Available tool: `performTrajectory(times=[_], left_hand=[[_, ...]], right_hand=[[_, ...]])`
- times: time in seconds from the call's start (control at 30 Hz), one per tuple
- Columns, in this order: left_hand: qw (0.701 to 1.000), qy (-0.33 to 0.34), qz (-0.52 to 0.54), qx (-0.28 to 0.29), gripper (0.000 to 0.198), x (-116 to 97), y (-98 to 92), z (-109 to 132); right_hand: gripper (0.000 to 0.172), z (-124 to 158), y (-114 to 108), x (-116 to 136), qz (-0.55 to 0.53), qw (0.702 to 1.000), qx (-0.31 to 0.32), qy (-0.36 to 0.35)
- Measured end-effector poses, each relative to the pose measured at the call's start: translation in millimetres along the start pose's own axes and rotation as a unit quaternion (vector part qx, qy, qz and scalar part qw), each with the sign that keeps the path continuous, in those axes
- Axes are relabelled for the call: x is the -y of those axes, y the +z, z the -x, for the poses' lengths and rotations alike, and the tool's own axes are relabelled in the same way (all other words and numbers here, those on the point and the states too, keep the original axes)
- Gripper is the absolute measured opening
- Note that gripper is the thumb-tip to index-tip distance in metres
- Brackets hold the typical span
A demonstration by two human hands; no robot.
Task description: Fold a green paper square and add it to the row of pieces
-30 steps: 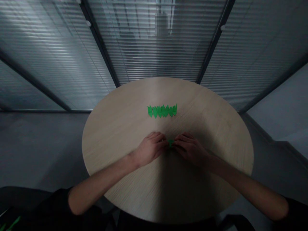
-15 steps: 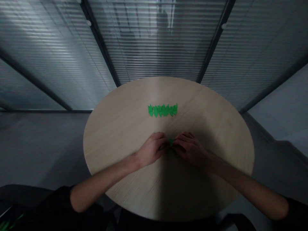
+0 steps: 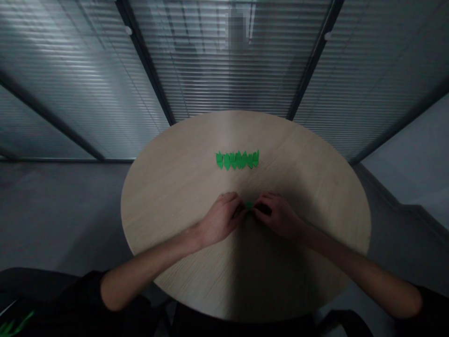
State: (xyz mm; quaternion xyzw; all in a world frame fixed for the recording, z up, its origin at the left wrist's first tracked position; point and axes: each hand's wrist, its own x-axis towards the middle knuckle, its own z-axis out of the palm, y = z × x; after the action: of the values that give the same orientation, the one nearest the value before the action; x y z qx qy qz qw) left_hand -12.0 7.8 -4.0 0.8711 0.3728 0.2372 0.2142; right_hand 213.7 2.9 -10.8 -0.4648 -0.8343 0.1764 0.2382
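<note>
Between my two hands, a small green piece point(image 3: 249, 205) that looks like folded paper is held just over the table. My left hand point(image 3: 224, 216) pinches its left side with thumb and fingertips. From the right, my right hand point(image 3: 278, 216) closes thumb and fingers on the other side. Most of the piece is hidden by the fingers, so its shape is hard to make out. Beyond the hands, a row of several similar green folded pieces point(image 3: 237, 160) lies side by side, their pointed ends facing toward and away from me.
The round wooden table point(image 3: 164, 192) carries the row and a dark shadow under my right arm. Glass panels with blinds point(image 3: 210, 89) stand behind its far edge. A dark chair point(image 3: 38, 278) is at the lower left, near some blurred green shapes point(image 3: 17, 325).
My right fingers have shifted slightly, leaving a wider gap between thumb and fingers. Both hands stay at the green piece; the row has not moved.
</note>
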Motion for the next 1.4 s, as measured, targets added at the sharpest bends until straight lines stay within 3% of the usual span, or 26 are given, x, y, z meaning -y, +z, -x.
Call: performTrajectory(times=[1.0, 1.4], left_hand=[[0.998, -0.053, 0.002, 0.026, 0.013, 1.8, 2.0, -8.5], [0.999, -0.047, -0.001, 0.023, 0.017, 2.9, 1.2, -9.1]], right_hand=[[0.014, -9.7, -0.6, 4.0, -0.008, 0.999, 0.001, 0.047], [0.015, -8.6, -0.9, 4.5, -0.019, 1.000, -0.010, 0.021]])
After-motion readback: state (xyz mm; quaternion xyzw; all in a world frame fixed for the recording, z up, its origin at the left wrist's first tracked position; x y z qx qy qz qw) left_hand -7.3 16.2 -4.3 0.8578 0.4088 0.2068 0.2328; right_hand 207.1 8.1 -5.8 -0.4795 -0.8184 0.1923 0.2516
